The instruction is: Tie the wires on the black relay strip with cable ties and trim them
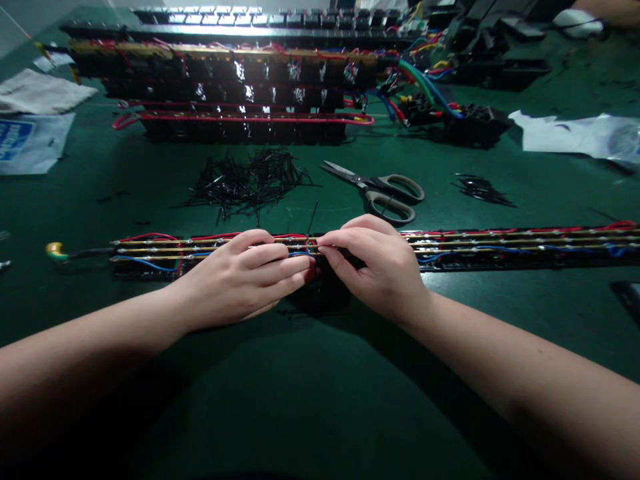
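A long black strip [525, 259] with brass rods and red and blue wires lies across the table. My left hand [245, 277] lies over it, fingers curled round its near edge. My right hand [380, 263] is closed, thumb and forefinger pinched together at the rods, just right of my left fingertips. A thin black cable tie [313, 217] stands up from the strip at this pinch; its lower part is mostly hidden by the fingers. Behind my right hand lie scissors [373, 185] with grey-and-black handles, blades slightly apart.
A heap of thin black cable ties [250, 180] lies behind the strip, with a smaller bunch [483, 189] at right. Wired black assemblies [240, 73] fill the back. Plastic bags [37, 143] and a cloth [45, 91] lie left; a white plastic wrapper [565, 133] lies right.
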A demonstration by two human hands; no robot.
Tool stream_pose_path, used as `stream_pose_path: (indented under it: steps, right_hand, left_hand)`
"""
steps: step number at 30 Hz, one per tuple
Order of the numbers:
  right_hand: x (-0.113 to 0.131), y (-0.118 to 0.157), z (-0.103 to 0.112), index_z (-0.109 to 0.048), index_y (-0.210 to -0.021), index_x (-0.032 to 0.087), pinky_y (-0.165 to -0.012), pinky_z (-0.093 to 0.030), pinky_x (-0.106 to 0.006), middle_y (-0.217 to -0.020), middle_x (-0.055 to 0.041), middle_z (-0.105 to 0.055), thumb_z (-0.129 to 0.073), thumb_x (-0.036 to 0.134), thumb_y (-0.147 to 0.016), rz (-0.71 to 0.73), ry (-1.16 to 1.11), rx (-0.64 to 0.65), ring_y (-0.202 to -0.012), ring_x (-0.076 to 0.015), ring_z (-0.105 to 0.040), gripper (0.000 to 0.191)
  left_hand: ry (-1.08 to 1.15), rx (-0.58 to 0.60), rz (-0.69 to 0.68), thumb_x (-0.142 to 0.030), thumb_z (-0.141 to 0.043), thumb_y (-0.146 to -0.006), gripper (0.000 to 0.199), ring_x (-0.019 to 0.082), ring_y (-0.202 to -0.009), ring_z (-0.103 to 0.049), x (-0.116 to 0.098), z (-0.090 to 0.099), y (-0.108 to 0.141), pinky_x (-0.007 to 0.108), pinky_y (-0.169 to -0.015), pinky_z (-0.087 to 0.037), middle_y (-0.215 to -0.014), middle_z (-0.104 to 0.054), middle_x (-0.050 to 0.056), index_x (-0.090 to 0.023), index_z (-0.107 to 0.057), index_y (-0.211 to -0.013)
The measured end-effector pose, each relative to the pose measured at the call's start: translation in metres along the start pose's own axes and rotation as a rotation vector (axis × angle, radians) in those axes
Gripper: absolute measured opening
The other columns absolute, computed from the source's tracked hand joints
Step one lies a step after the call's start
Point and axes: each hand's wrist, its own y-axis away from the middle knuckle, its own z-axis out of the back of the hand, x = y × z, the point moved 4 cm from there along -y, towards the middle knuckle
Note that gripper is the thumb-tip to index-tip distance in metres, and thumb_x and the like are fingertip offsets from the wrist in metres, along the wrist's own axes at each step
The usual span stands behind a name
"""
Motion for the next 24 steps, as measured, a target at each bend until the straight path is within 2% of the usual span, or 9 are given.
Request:
stream_pose_path:
  steps: [7,13,20,24]
  right_hand:
    - [0.0002,-0.0001,0.0003,-0.072,-0.094,0.018,-0.074,-0.052,-0.033,-0.086,-0.0045,-0.077,-0.062,0.020,-0.093,0.018,-0.015,-0.010,-0.077,-0.0182,-0.065,0.010]
    - [-0.0007,0.0015,0.0000,-0.071,-0.096,0.019,-0.074,-0.051,-0.033,-0.087,-0.0034,-0.077,-0.062,0.020,-0.093,0.021,-0.005,-0.015,-0.078,-0.0179,-0.066,0.009]
    - [0.0079,0.0017,0.0000,-0.069,-0.097,0.014,-0.075,-0.052,-0.034,-0.088,-0.0057,-0.077,-0.063,0.015,-0.091,0.105,-0.031,-0.009,-0.080,-0.0190,-0.064,0.008]
    - [0.0085,0.0012,-0.0003,-0.069,-0.096,0.014,-0.076,-0.052,-0.035,-0.089,-0.0058,-0.077,-0.064,0.013,-0.090,0.129,-0.055,-0.012,-0.080,-0.0193,-0.064,0.007]
  left_hand:
    - [-0.008,0.002,-0.014,-0.021,-0.055,-0.097,0.028,0.020,-0.111,-0.063,-0.0016,0.0003,0.0002,0.041,-0.103,-0.045,-0.126,-0.070,0.001,-0.020,-0.063,-0.125]
    - [0.045,-0.023,0.016,-0.029,-0.055,-0.098,0.029,0.021,-0.111,-0.061,0.0020,0.0005,0.0019,0.040,-0.102,-0.046,-0.128,-0.069,0.001,-0.023,-0.064,-0.124]
    - [0.094,-0.069,0.016,-0.024,-0.057,-0.095,0.026,0.022,-0.113,-0.059,0.0029,0.0007,0.0035,0.040,-0.104,-0.045,-0.124,-0.070,0.003,-0.020,-0.066,-0.119]
    - [0.121,-0.084,0.021,-0.025,-0.059,-0.094,0.031,0.023,-0.112,-0.058,0.0025,0.0005,0.0032,0.041,-0.104,-0.044,-0.122,-0.070,0.005,-0.016,-0.063,-0.124]
